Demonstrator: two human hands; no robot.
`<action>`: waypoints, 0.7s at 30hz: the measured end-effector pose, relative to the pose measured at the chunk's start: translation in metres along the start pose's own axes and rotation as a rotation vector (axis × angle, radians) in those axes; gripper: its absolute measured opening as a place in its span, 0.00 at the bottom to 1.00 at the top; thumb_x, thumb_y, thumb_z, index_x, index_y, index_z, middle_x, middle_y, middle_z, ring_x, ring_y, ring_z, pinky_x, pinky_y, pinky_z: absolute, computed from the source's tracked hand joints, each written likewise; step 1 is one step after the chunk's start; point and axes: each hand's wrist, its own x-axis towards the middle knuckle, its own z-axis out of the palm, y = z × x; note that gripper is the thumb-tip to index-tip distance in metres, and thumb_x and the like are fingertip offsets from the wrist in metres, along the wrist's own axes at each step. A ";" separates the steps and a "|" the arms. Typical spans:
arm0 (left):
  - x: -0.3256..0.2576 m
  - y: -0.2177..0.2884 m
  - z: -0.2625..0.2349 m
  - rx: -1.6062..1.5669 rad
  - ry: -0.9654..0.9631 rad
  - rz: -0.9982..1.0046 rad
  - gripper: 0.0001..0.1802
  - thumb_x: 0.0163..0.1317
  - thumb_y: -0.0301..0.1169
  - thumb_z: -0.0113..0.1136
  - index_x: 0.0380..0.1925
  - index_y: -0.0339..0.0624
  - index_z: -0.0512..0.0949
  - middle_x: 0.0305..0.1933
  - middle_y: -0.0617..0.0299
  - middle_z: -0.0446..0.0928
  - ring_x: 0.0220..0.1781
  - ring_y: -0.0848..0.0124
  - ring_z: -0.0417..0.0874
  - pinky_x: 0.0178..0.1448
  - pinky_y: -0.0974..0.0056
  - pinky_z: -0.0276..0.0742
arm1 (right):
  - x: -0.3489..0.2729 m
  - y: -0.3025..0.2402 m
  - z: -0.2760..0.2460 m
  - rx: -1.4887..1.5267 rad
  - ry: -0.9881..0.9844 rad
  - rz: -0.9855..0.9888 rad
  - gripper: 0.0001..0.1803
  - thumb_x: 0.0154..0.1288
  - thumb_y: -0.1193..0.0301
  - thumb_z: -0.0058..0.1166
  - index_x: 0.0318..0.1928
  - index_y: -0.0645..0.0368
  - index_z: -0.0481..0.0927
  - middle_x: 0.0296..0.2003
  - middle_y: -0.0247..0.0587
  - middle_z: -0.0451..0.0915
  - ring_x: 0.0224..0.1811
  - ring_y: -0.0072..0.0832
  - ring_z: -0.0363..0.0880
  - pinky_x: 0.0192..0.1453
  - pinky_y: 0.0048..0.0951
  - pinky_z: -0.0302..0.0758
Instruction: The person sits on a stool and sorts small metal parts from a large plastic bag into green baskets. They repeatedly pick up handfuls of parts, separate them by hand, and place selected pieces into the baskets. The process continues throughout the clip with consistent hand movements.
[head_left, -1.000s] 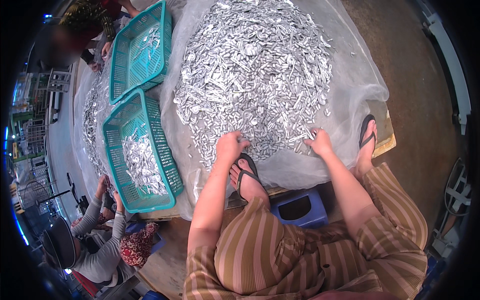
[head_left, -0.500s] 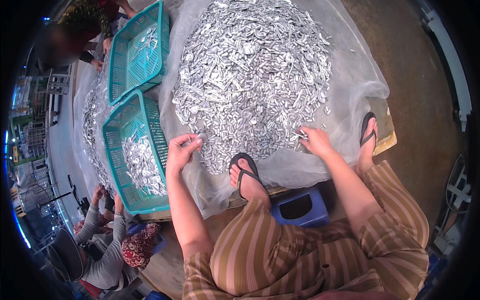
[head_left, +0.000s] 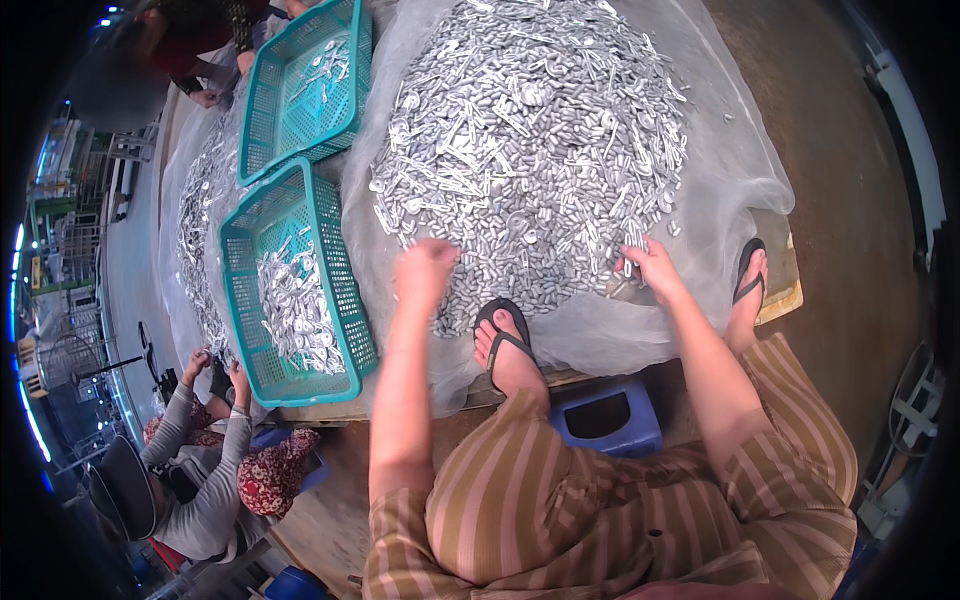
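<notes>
A big heap of small silvery metal parts lies in front of me: short rounded pegs, long thin loops and some round discs. My left hand, smeared by motion, is over the heap's near left edge. Its fingers are curled and hidden, so whether it holds anything does not show. At the near right edge, my right hand pinches a slim silvery metal piece between thumb and fingers, close to the loose pegs.
Translucent plastic sheeting underlies the heap. Left of it stand two teal baskets, a nearer basket and a farther basket, both containing metal parts. My sandalled foot rests at the near edge, above a blue stool. Co-workers sit at left.
My left hand has moved up and right, and the disc it held no longer shows. My right hand stays by the heap's right edge with a metal piece. The whole view has shifted slightly.
</notes>
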 end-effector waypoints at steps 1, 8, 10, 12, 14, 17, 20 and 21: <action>-0.005 0.011 0.027 -0.011 -0.114 0.024 0.13 0.51 0.39 0.60 0.31 0.43 0.82 0.36 0.51 0.79 0.38 0.55 0.80 0.44 0.56 0.74 | -0.002 -0.011 0.004 0.029 -0.076 0.021 0.14 0.61 0.69 0.49 0.45 0.60 0.70 0.25 0.37 0.78 0.28 0.21 0.76 0.25 0.20 0.66; -0.017 0.025 0.103 0.020 -0.100 0.119 0.13 0.47 0.38 0.60 0.28 0.40 0.79 0.35 0.50 0.78 0.36 0.54 0.80 0.42 0.56 0.75 | -0.014 -0.026 0.029 0.589 -0.108 0.105 0.12 0.61 0.73 0.49 0.44 0.63 0.69 0.28 0.44 0.78 0.28 0.30 0.78 0.25 0.28 0.75; -0.017 0.021 0.099 -0.001 -0.140 0.087 0.11 0.48 0.35 0.58 0.29 0.41 0.79 0.36 0.50 0.78 0.36 0.54 0.80 0.42 0.56 0.75 | -0.017 -0.026 0.033 0.547 -0.132 0.110 0.12 0.61 0.74 0.50 0.44 0.62 0.69 0.30 0.42 0.78 0.26 0.31 0.76 0.23 0.31 0.76; -0.017 0.018 0.094 -0.141 -0.042 0.048 0.11 0.49 0.33 0.57 0.33 0.41 0.79 0.31 0.50 0.79 0.34 0.55 0.81 0.40 0.57 0.76 | -0.010 -0.012 0.029 0.497 -0.188 0.072 0.12 0.61 0.74 0.50 0.45 0.61 0.68 0.31 0.41 0.77 0.24 0.30 0.75 0.22 0.31 0.75; -0.017 0.014 0.094 -0.335 0.026 -0.006 0.12 0.49 0.32 0.57 0.35 0.41 0.79 0.28 0.51 0.80 0.32 0.56 0.81 0.39 0.58 0.76 | -0.006 -0.007 0.021 0.205 -0.100 -0.019 0.11 0.58 0.70 0.56 0.39 0.59 0.73 0.27 0.35 0.77 0.22 0.26 0.73 0.26 0.28 0.72; -0.015 -0.010 0.095 -0.518 0.086 0.002 0.10 0.55 0.29 0.57 0.37 0.39 0.78 0.27 0.59 0.79 0.27 0.73 0.79 0.31 0.69 0.73 | 0.001 -0.005 0.010 -0.235 0.017 -0.311 0.14 0.50 0.64 0.64 0.32 0.60 0.78 0.25 0.38 0.79 0.26 0.29 0.77 0.33 0.29 0.71; -0.013 -0.013 0.086 -0.675 0.033 -0.081 0.08 0.58 0.30 0.56 0.36 0.40 0.76 0.26 0.62 0.78 0.26 0.78 0.77 0.27 0.73 0.69 | -0.015 -0.020 -0.008 -0.963 -0.100 -0.245 0.15 0.48 0.66 0.65 0.35 0.60 0.79 0.28 0.40 0.80 0.27 0.31 0.78 0.35 0.29 0.71; -0.012 -0.013 0.085 -0.757 0.019 -0.109 0.07 0.59 0.30 0.55 0.36 0.39 0.75 0.25 0.63 0.77 0.26 0.78 0.77 0.26 0.73 0.68 | -0.014 -0.008 -0.012 -0.936 -0.158 -0.324 0.13 0.47 0.66 0.64 0.33 0.59 0.80 0.27 0.44 0.80 0.29 0.35 0.78 0.36 0.32 0.71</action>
